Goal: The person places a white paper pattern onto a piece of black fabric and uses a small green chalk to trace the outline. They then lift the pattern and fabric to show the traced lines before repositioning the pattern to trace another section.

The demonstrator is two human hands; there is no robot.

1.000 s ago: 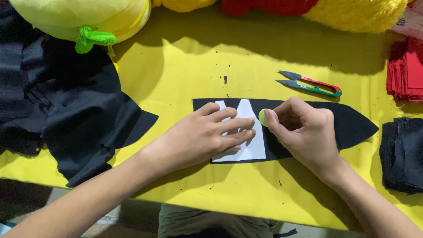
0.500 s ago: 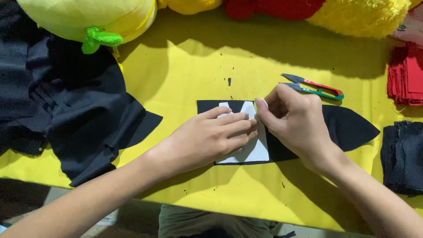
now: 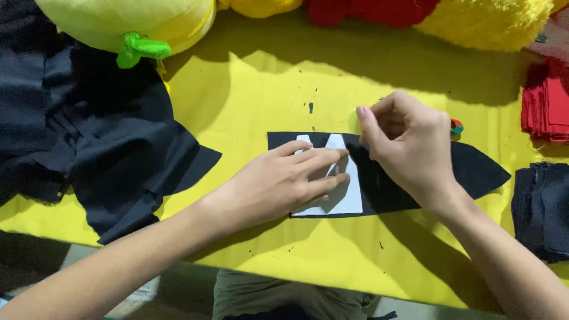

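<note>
From the head view we look down on a yellow tabletop [image 3: 249, 101]. Our left hand [image 3: 284, 181] lies flat, fingers pressed together and stretched over a white paper template [image 3: 349, 198], which sits on a black, pointed-end strip of fabric [image 3: 474, 172]; the flat palm seems to pin the pattern so it cannot slide on the cloth. Our right hand [image 3: 409, 145] hovers at the template's upper right edge with fingers curled and thumb against the forefinger, as if pinching something small; we cannot tell what it grips. Just behind that hand a red and green tip of a small tool [image 3: 456, 125] peeks out. A loose heap of black cloth [image 3: 89, 136] spreads to the left, a stack of red felt pieces [image 3: 548, 106] and a folded dark pile [image 3: 542, 207] lie at the right, and yellow plush toys [image 3: 118, 21] crowd the far edge.
</note>
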